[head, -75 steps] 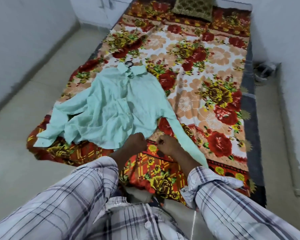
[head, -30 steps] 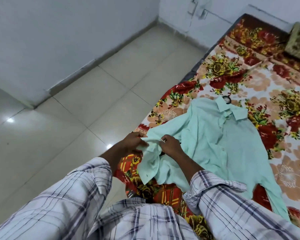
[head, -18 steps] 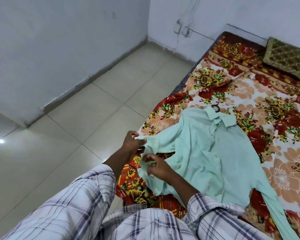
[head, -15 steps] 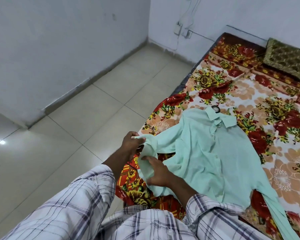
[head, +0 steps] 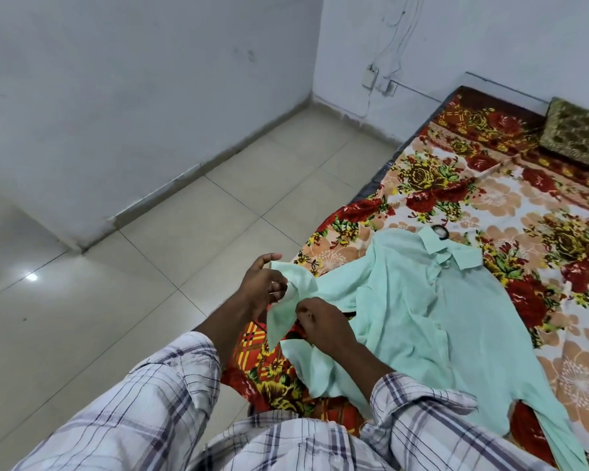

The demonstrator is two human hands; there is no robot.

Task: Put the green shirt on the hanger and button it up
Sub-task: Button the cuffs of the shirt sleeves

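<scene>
Once shifted from the hem, worked moments earlier, to the near sleeve, treat front buttoning as probably finished. Note flat floral bedspread (head: 490, 198) bearing thin, crinkled green shirt (head: 439, 317), black hanger (head: 441, 231) hook protruding at the collar. Observe stiffer rectangular cuff (head: 300, 287) lifted, pinched by left hand (head: 261, 287), thumb extended, and by curled right hand (head: 323, 322).

Diffuse room light from above, medium-bright, cool cast. One small hotspot (head: 31, 277) on the glossy floor (head: 150, 283), far left of the left hand (head: 261, 283). Shadows are soft, with a faint one just beside the right hand (head: 320, 322) on the green shirt (head: 439, 317), which is evenly exposed. Hands sharp. The plaid sleeves (head: 157, 402) below them are stretched by the wide-angle lens and slightly soft.
</scene>
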